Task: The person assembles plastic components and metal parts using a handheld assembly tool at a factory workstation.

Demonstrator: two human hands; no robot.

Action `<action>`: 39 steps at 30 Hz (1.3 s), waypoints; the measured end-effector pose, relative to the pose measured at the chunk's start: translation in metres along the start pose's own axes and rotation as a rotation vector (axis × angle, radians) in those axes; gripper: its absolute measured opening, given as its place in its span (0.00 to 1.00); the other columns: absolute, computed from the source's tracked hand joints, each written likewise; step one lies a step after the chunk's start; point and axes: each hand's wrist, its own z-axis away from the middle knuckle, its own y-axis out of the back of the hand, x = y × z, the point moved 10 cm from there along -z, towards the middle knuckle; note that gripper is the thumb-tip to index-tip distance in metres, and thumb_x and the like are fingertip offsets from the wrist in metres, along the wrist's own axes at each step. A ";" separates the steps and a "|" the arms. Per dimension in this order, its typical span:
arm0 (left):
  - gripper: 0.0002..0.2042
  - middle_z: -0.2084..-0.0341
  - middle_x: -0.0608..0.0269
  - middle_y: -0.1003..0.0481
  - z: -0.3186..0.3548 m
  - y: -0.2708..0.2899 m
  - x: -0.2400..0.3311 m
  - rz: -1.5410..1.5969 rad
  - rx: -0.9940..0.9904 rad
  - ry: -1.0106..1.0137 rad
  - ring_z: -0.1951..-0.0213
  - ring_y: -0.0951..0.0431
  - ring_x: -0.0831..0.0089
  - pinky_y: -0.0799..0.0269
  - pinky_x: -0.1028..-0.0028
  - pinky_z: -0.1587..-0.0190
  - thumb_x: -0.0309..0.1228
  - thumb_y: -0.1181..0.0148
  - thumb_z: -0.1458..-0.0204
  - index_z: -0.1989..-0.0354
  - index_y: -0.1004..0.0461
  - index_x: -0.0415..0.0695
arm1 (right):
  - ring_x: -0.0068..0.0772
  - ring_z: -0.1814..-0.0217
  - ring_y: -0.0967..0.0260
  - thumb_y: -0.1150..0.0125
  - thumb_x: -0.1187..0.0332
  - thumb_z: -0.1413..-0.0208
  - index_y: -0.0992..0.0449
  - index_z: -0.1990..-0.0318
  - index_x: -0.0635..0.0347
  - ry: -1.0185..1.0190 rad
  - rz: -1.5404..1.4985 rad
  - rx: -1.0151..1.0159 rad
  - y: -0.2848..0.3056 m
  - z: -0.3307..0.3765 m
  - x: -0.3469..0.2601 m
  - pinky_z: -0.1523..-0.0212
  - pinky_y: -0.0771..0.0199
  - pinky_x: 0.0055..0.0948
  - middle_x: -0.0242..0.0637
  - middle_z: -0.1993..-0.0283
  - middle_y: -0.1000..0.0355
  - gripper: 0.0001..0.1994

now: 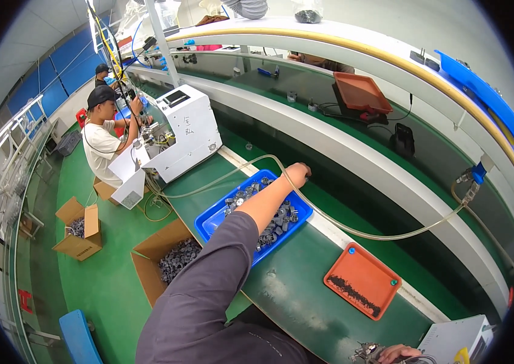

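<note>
My left arm, in a dark grey sleeve, stretches over a blue tray [208, 223] of small grey and metallic parts [281, 223]. Past the tray's far edge, above the sunken conveyor, is my left hand [298, 175]. Its fingers are curled together around a small dark piece too hidden to name. At the lower right edge my right hand [398, 353] rests beside a small metal fixture [368, 350] on a grey machine [460, 338]. Only the back of that hand and bent fingers show; whether they grip anything is hidden.
A clear hose [366, 235] loops across the bench past my left hand. An orange tray [363, 280] holds small black bits. Open cartons of parts [178, 258] stand left of the bench. A co-worker [102, 136] sits at a white machine [187, 133]; another person is behind.
</note>
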 end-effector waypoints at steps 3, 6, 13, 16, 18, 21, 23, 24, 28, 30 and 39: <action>0.14 0.54 0.51 0.19 0.004 0.001 -0.013 -0.017 -0.034 -0.081 0.50 0.19 0.52 0.24 0.60 0.44 0.24 0.39 0.51 0.55 0.17 0.45 | 0.40 0.70 0.30 0.31 0.64 0.39 0.28 0.49 0.64 -0.013 -0.033 -0.038 -0.008 -0.004 0.001 0.70 0.27 0.36 0.44 0.69 0.28 0.18; 0.14 0.56 0.52 0.18 0.007 0.004 -0.003 -0.031 -0.078 -0.062 0.50 0.19 0.53 0.24 0.60 0.45 0.28 0.36 0.50 0.54 0.18 0.45 | 0.39 0.71 0.30 0.32 0.65 0.39 0.28 0.49 0.64 -0.032 -0.049 -0.061 -0.012 -0.006 -0.002 0.71 0.27 0.36 0.44 0.69 0.28 0.17; 0.11 0.65 0.51 0.21 0.080 0.034 0.165 0.074 -0.043 -0.469 0.58 0.20 0.52 0.23 0.58 0.54 0.32 0.34 0.50 0.60 0.20 0.42 | 0.37 0.72 0.31 0.32 0.66 0.38 0.27 0.50 0.63 -0.141 -0.052 0.003 -0.005 -0.006 -0.007 0.71 0.28 0.35 0.43 0.70 0.28 0.15; 0.10 0.66 0.54 0.23 0.178 0.052 0.253 0.339 -0.105 -0.657 0.60 0.21 0.54 0.23 0.57 0.55 0.33 0.34 0.48 0.62 0.23 0.43 | 0.36 0.73 0.31 0.32 0.66 0.38 0.27 0.50 0.63 -0.201 0.001 0.058 -0.006 -0.007 -0.009 0.71 0.28 0.35 0.42 0.70 0.28 0.15; 0.09 0.66 0.56 0.24 0.230 0.034 0.300 0.453 -0.239 -0.778 0.60 0.21 0.56 0.23 0.57 0.56 0.34 0.34 0.48 0.62 0.23 0.44 | 0.31 0.75 0.35 0.30 0.66 0.41 0.32 0.53 0.61 -0.140 0.133 0.158 0.002 0.002 -0.016 0.75 0.31 0.30 0.37 0.73 0.33 0.17; 0.11 0.66 0.59 0.23 0.284 -0.008 0.322 0.461 -0.336 -0.813 0.59 0.21 0.58 0.23 0.58 0.56 0.35 0.33 0.51 0.63 0.23 0.44 | 0.29 0.78 0.40 0.32 0.73 0.47 0.37 0.56 0.60 0.035 0.135 0.181 -0.009 -0.013 -0.008 0.78 0.35 0.28 0.33 0.77 0.38 0.17; 0.11 0.65 0.61 0.23 0.305 -0.035 0.332 0.425 -0.401 -0.833 0.58 0.21 0.60 0.24 0.59 0.55 0.35 0.33 0.51 0.62 0.23 0.44 | 0.33 0.79 0.36 0.35 0.80 0.50 0.36 0.58 0.62 0.122 0.021 0.122 -0.016 -0.020 -0.018 0.78 0.33 0.32 0.38 0.76 0.35 0.16; 0.11 0.64 0.62 0.22 0.300 -0.052 0.322 0.509 -0.417 -0.798 0.57 0.22 0.61 0.25 0.60 0.54 0.34 0.32 0.51 0.62 0.22 0.45 | 0.33 0.80 0.36 0.35 0.79 0.51 0.34 0.59 0.63 0.100 0.028 0.148 -0.024 -0.039 -0.001 0.79 0.34 0.33 0.38 0.77 0.35 0.14; 0.11 0.60 0.65 0.22 0.307 -0.055 0.330 0.570 -0.315 -0.770 0.54 0.24 0.64 0.28 0.63 0.50 0.31 0.31 0.53 0.62 0.22 0.46 | 0.33 0.81 0.35 0.34 0.76 0.49 0.32 0.58 0.64 0.061 0.012 0.131 -0.012 -0.026 -0.005 0.79 0.34 0.32 0.37 0.81 0.35 0.13; 0.11 0.57 0.66 0.22 0.308 -0.054 0.334 0.616 -0.324 -0.752 0.53 0.24 0.64 0.28 0.63 0.49 0.31 0.31 0.53 0.61 0.23 0.46 | 0.32 0.83 0.35 0.39 0.72 0.42 0.33 0.58 0.62 0.104 0.054 0.029 -0.013 -0.018 -0.007 0.78 0.32 0.33 0.34 0.81 0.35 0.09; 0.07 0.55 0.69 0.19 0.313 -0.056 0.337 0.595 -0.282 -0.853 0.53 0.23 0.67 0.28 0.65 0.49 0.31 0.31 0.52 0.66 0.18 0.46 | 0.29 0.84 0.35 0.36 0.64 0.38 0.32 0.59 0.59 0.075 0.036 -0.013 -0.026 -0.025 0.011 0.82 0.32 0.30 0.31 0.82 0.35 0.12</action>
